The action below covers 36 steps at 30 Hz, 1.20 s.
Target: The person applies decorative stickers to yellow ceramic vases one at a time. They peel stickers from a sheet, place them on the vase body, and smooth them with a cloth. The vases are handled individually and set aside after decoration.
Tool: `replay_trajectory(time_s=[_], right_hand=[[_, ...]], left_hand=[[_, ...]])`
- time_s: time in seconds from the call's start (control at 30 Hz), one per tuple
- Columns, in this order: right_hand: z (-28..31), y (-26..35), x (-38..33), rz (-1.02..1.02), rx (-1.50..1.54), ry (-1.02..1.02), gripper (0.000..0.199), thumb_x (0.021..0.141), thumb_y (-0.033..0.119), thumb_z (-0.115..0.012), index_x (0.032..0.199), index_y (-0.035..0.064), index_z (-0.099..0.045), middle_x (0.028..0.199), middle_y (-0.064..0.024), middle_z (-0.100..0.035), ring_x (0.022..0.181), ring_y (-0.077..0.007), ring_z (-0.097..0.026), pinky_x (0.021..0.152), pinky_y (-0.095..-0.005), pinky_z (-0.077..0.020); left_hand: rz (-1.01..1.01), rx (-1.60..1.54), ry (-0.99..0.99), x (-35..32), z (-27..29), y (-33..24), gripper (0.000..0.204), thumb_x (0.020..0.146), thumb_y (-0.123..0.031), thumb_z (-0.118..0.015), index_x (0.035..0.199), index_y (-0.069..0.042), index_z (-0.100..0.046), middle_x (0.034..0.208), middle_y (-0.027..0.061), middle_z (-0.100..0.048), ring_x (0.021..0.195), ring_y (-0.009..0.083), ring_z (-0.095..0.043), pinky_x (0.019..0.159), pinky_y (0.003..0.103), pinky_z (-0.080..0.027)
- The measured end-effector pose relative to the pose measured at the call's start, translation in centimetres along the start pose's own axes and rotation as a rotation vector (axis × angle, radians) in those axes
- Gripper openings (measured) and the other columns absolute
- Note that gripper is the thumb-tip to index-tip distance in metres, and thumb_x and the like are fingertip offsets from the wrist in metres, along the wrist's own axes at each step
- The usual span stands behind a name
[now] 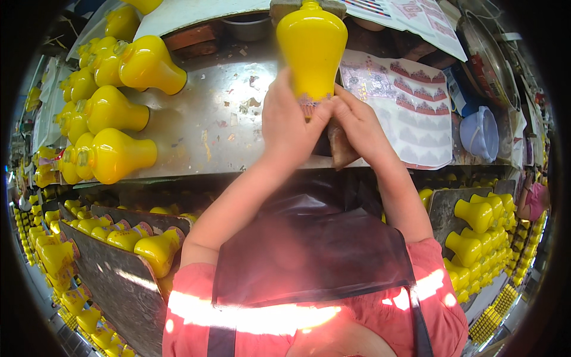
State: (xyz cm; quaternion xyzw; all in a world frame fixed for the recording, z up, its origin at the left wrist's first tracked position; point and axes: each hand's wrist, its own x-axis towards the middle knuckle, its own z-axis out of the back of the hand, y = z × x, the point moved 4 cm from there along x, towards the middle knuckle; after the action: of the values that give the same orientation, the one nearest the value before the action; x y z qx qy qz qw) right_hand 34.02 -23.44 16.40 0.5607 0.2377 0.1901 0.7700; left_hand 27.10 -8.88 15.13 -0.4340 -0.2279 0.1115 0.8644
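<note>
- The yellow vase (311,44) sits upper centre of the frame, held upright above the metal table (208,125).
- It looks like glazed ceramic — stiff, smooth and likely slippery, fairly heavy, and breakable if knocked on the table; the narrow lower end is the sensible place to hold.
- The left hand (288,128) is closed around that lower end, fingers wrapped on its left side.
- The right hand (360,128) presses fingertips against the patterned band at the base — closed on it, with a brown pad tucked below.
- More yellow vases (119,154) lie at the left.
</note>
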Motion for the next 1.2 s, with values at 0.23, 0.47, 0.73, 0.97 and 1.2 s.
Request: replay_trajectory(time_s=[0.23,0.47,0.73,0.97,1.2], right_hand=[[-0.1,-0.4,0.2,0.037,0.012,0.012,0.051,0.105,0.036,-0.058,0.148,0.0082,-0.055,0.11,-0.0151,-0.074,0.097,-0.0176,-0.069,0.089,-0.0317,-0.0533],[-0.2,0.0,0.2,0.004,-0.068,-0.001,0.053,0.103,0.036,-0.06,0.147,0.0072,-0.056,0.114,-0.0188,-0.074,0.101,-0.0233,-0.071,0.091,-0.0335,-0.0532],[-0.3,0.2,0.1,0.039,-0.113,-0.009,0.055,0.103,0.037,-0.059,0.148,0.0057,-0.054,0.123,-0.0251,-0.071,0.117,-0.0357,-0.069,0.099,-0.0376,-0.0509],[-0.2,0.3,0.1,0.041,-0.141,-0.001,0.056,0.103,0.037,-0.059,0.149,0.0056,-0.053,0.124,-0.026,-0.071,0.118,-0.0379,-0.069,0.1,-0.0385,-0.0506],[0.4,0.3,0.1,-0.021,-0.069,-0.017,0.052,0.105,0.037,-0.056,0.145,0.0036,-0.057,0.125,-0.0194,-0.071,0.114,-0.03,-0.069,0.098,-0.0361,-0.0509]], left_hand=[[0.068,-0.319,0.062,0.3,0.8,2.0,0.058,0.102,-0.027,-0.053,0.151,0.002,-0.041,0.142,0.026,-0.054,0.133,0.0425,-0.051,0.113,0.05,-0.039],[0.006,-0.082,0.007,0.2,0.2,1.3,0.06,0.102,-0.025,-0.052,0.154,0.001,-0.036,0.143,0.0257,-0.052,0.132,0.0435,-0.05,0.113,0.052,-0.037],[-0.013,-0.039,0.006,0.0,0.2,1.0,0.062,0.102,-0.024,-0.051,0.156,0.001,-0.033,0.144,0.026,-0.05,0.133,0.044,-0.048,0.113,0.052,-0.036],[0.009,-0.023,0.014,0.1,0.2,0.7,0.062,0.102,-0.023,-0.052,0.156,0.0,-0.033,0.146,0.0261,-0.049,0.135,0.0441,-0.047,0.115,0.053,-0.035],[0.133,-0.215,0.097,0.6,0.6,1.1,0.072,0.095,-0.024,-0.06,0.157,0.0,-0.032,0.144,0.0255,-0.05,0.133,0.0438,-0.049,0.113,0.052,-0.038]])
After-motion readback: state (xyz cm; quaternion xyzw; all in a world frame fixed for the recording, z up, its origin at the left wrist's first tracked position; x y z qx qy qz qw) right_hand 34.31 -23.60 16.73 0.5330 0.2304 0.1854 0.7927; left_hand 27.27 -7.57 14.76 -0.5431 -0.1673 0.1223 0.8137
